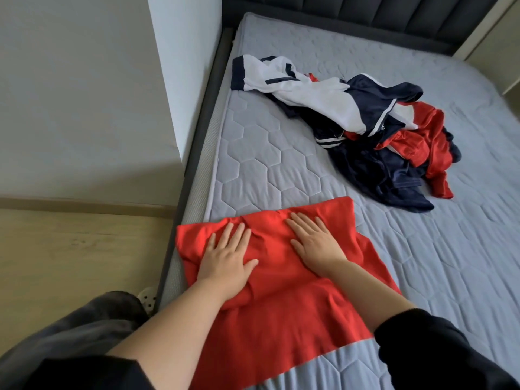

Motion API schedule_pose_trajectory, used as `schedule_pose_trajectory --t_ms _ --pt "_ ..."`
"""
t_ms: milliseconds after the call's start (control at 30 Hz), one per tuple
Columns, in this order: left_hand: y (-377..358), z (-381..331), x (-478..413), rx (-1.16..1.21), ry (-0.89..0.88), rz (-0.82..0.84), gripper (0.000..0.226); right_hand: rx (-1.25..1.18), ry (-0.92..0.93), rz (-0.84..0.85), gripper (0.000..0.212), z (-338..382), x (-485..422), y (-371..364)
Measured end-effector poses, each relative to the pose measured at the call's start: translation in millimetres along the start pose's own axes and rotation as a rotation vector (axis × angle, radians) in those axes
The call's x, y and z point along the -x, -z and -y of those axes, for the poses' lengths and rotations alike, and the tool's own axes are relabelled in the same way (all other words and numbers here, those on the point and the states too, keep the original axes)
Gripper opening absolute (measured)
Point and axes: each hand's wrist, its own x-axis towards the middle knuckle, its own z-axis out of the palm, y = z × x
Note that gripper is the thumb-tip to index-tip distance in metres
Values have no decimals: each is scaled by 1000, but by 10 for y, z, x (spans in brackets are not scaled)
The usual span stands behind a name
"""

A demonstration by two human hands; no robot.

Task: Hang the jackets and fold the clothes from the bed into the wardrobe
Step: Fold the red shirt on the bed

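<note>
- Head view: plain red fabric garment (281, 299) spread flat on the near left part of the grey quilted mattress (281, 164), its upper left corner reaching the bed edge.
- Left hand (225, 263) flat on the garment's upper left part, fingers straight and slightly spread, palm down, gripping nothing.
- Right hand (315, 243) flat on the upper middle, fingers extended, palm down, gripping nothing.
- Cloth bunched in small wrinkles just above both hands.
- Heap of navy, white and red jackets and clothes (365, 122) further up the mattress, well apart from the red garment.
- Dark grey padded headboard (365, 15) at top.
- Light wooden floor (70, 249) left of the bed, white wall (84, 94) above it.
</note>
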Motion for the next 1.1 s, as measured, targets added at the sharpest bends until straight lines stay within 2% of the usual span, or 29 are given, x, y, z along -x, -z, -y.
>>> schedule_pose_trajectory --t_ms 100,167,233,333,400,500,600,667,767,833,967,1100 --pt "-18 129 11 13 49 11 73 -26 -343 -99 54 -259 113 -67" --pt "-8 117 5 23 48 6 71 -146 -617 -120 55 -323 132 -44" --pt "42 85 -30 19 35 -27 69 -191 -708 -124 59 -315 147 -27" --pt "172 103 -144 -13 21 -100 65 -93 -457 -230 59 -217 108 42" --pt "253 179 -238 6 69 -102 69 -135 -291 -206 63 -138 -15 145" --pt "365 346 -363 144 170 9 83 -246 -190 48 75 -30 -291 313" --pt "434 469 -446 251 180 77 90 -205 -127 272 79 24 -582 470" --pt "486 530 -489 314 185 141 86 -147 -99 367 78 -6 -711 576" --pt "566 590 -546 294 134 234 58 63 -103 541 76 -114 -798 717" --pt "594 610 -563 271 116 274 52 157 -133 624 76 -179 -818 756" --pt "611 648 -561 232 146 288 44 228 -145 652 68 -223 -810 725" --pt "666 689 -547 258 260 215 30 307 -214 570 47 -318 -761 732"
